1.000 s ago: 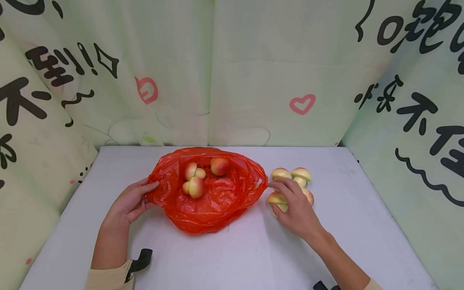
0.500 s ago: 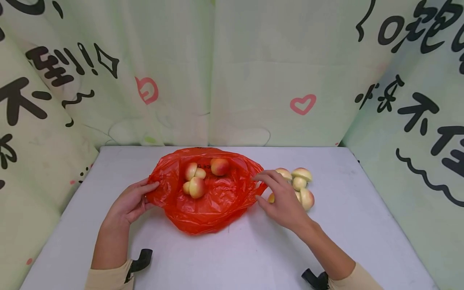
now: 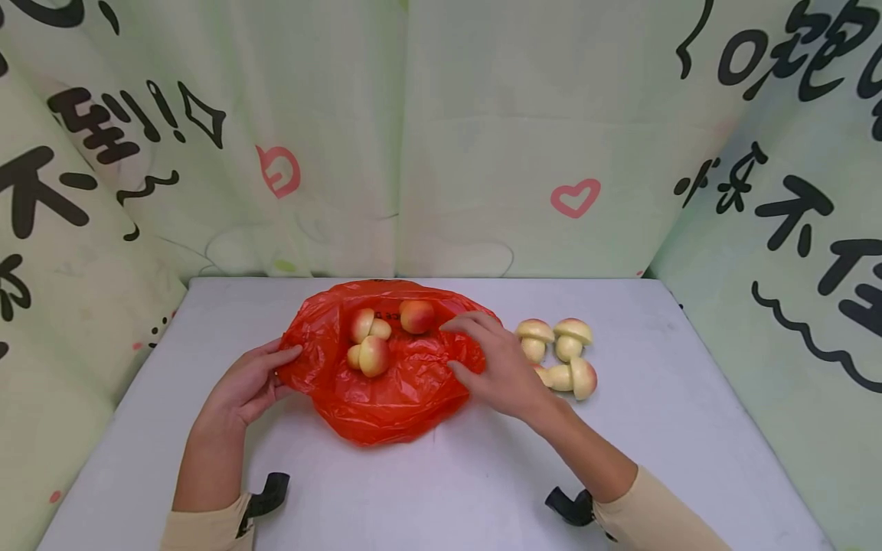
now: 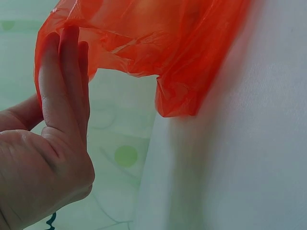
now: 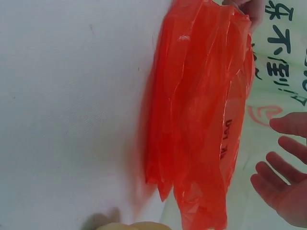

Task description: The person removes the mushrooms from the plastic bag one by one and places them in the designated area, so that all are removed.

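A red plastic bag point(image 3: 413, 390) lies with its mouth spread wide in the head view. Inside are three toy-like mushrooms point(image 3: 374, 356) with reddish-yellow caps. My left hand point(image 3: 251, 383) pinches the bag's left rim between thumb and fingers; the left wrist view shows its long fingers point(image 4: 50, 91) against the thin plastic. Over the bag's right side hovers my right hand point(image 3: 499, 367), fingers apart. In the right wrist view that hand point(image 5: 288, 187) has nothing between thumb and fingers. Several more mushrooms point(image 3: 572, 338) lie in a cluster to the bag's right, one partly hidden by the right hand.
The white tabletop point(image 3: 441, 497) extends around the bag and ends at a back edge. Pale green curtains point(image 3: 482, 153) with black writing and red hearts hang behind and on both sides. A black strap piece point(image 3: 269, 493) sticks out from the left sleeve.
My right hand has moved left, from over the loose mushrooms to over the right side of the bag, uncovering most of the cluster. The left hand and the bag's contents look unchanged.
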`<move>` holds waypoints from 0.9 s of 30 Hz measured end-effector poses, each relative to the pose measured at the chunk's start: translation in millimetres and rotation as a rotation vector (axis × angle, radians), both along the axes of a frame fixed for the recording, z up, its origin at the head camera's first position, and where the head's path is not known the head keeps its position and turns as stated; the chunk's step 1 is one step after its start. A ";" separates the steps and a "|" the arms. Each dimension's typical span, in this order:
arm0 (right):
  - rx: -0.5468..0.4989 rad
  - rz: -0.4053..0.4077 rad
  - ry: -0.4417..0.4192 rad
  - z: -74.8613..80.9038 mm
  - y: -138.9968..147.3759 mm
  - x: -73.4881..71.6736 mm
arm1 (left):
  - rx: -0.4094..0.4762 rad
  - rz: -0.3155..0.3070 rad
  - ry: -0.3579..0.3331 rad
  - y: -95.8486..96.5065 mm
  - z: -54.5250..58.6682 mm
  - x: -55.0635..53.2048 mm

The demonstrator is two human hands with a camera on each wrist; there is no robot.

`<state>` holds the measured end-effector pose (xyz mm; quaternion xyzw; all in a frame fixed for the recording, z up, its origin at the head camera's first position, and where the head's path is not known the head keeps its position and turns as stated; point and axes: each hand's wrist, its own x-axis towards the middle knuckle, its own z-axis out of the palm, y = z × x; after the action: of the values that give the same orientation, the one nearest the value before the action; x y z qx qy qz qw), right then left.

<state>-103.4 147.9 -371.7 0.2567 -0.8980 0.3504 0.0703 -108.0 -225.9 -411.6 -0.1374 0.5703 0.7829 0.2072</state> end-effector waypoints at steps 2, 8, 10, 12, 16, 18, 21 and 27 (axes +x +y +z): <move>0.006 0.008 -0.006 0.4 -5.0 -2.0 | -0.002 0.000 0.001 -0.2 0.1 0.3; 0.009 0.027 -0.040 -3.1 -15.4 -12.8 | -0.009 -0.002 0.006 -1.0 -0.4 0.8; 0.000 0.034 -0.062 -5.2 -17.6 -16.5 | -0.014 -0.005 0.007 -1.1 -0.8 0.9; -0.010 0.043 -0.082 -7.0 -20.0 -19.8 | -0.016 -0.007 0.007 -1.0 -1.1 1.0; -0.020 0.065 -0.116 -8.3 -25.4 -26.1 | -0.016 -0.007 0.003 -0.2 -1.4 0.8; -0.023 0.074 -0.132 -7.6 -28.0 -28.8 | -0.012 -0.009 0.007 0.3 -1.1 0.8; -0.020 0.081 -0.150 -5.5 -31.7 -32.8 | -0.009 -0.012 0.009 1.2 -0.4 1.0; 0.004 0.102 -0.154 -1.3 -40.5 -40.9 | -0.017 -0.003 -0.007 2.0 0.8 0.4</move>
<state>-144.3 107.3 -372.9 0.2743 -0.8873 0.3704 -0.0174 -107.6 -223.8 -410.8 -0.1409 0.5764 0.7773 0.2091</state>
